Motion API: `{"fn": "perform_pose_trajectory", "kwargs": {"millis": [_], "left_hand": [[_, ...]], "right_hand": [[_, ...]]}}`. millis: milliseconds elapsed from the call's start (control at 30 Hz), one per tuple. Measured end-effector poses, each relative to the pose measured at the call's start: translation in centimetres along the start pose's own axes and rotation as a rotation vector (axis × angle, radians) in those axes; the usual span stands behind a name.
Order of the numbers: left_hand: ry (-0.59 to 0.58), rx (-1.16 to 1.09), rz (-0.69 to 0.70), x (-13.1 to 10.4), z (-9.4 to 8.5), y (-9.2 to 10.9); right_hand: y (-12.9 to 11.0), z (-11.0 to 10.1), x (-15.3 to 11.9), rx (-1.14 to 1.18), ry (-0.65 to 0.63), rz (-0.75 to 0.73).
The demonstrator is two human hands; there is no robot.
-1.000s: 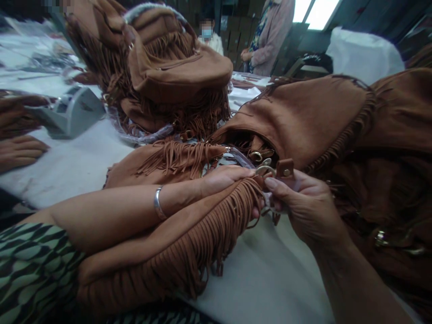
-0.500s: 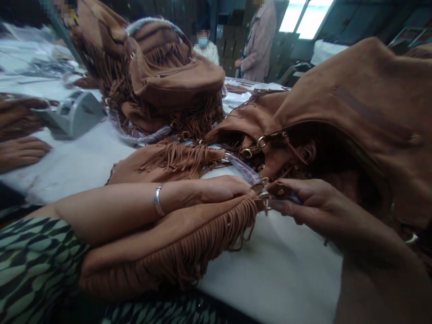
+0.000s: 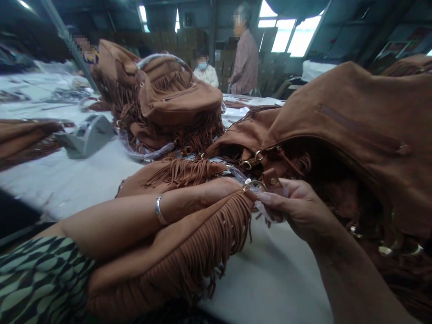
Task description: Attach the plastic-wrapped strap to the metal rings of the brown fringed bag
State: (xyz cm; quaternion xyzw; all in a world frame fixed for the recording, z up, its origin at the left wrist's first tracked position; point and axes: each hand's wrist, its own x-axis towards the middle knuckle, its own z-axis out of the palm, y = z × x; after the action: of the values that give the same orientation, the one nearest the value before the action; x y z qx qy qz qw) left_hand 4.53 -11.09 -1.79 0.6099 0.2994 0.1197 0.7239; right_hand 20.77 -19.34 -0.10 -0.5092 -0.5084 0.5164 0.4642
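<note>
A brown suede fringed bag [image 3: 162, 243] lies across my lap and the table edge, its fringe hanging toward the right. My left hand [image 3: 224, 190] is closed on the bag's upper end, fingers mostly hidden. At that end sits a metal ring [image 3: 257, 183]. My right hand [image 3: 295, 202] pinches a brown strap tab [image 3: 271, 180] with a gold stud, close to the ring. Some clear plastic wrap [image 3: 262, 209] hangs below the right fingertips. Just beyond my left forearm lies another fringed bag [image 3: 175, 174].
A pile of fringed bags [image 3: 182, 99] stands at the back. Large brown bags [image 3: 351, 108] fill the right side, one gaping toward me. A grey tape dispenser [image 3: 88, 137] sits on the white table [image 3: 64, 186] at left. Two people are in the background.
The view has tilted up. The strap tab now stands more upright beside the ring, and my right hand has come slightly left. Another person's hand at the far left has left the view.
</note>
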Motion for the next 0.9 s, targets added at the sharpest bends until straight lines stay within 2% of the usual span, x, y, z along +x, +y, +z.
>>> {"fn": "perform_pose_trajectory", "kwargs": {"millis": [67,100,167,233,300,367,500,600,733,900], "left_hand": [[-0.025,0.099,-0.032,0.5,-1.0,0.2],[0.012,0.182,-0.03,0.6,-1.5,0.4],[0.156,0.345,0.006,0.2,-2.2,1.4],[0.278,0.481,0.089,-1.0,-2.2,2.7],[0.328,0.673,0.218,-2.8,-1.3,4.1],[0.33,0.911,0.305,-4.4,0.3,5.0],[0.278,1.219,0.245,-5.4,3.3,5.3],[0.3,1.27,0.184,-4.5,4.3,4.6],[0.382,1.289,0.134,-3.6,4.5,3.6],[0.271,1.263,0.197,-3.3,3.5,2.5]], "right_hand": [[0.2,0.2,0.2,0.056,0.027,0.018],[0.2,0.2,0.3,0.068,0.043,0.021],[0.3,0.2,0.4,0.074,0.084,0.022],[0.2,0.0,0.5,0.084,0.116,0.023],[0.2,0.0,0.5,0.093,0.129,0.03],[0.2,0.1,0.4,0.1,0.142,0.035],[-0.2,0.5,0.1,0.099,0.194,-0.01],[-0.5,0.8,-0.2,0.058,0.195,-0.05],[-0.8,1.0,-0.4,-0.011,0.18,-0.073],[-0.9,0.9,-0.4,-0.055,0.097,-0.042]]}}
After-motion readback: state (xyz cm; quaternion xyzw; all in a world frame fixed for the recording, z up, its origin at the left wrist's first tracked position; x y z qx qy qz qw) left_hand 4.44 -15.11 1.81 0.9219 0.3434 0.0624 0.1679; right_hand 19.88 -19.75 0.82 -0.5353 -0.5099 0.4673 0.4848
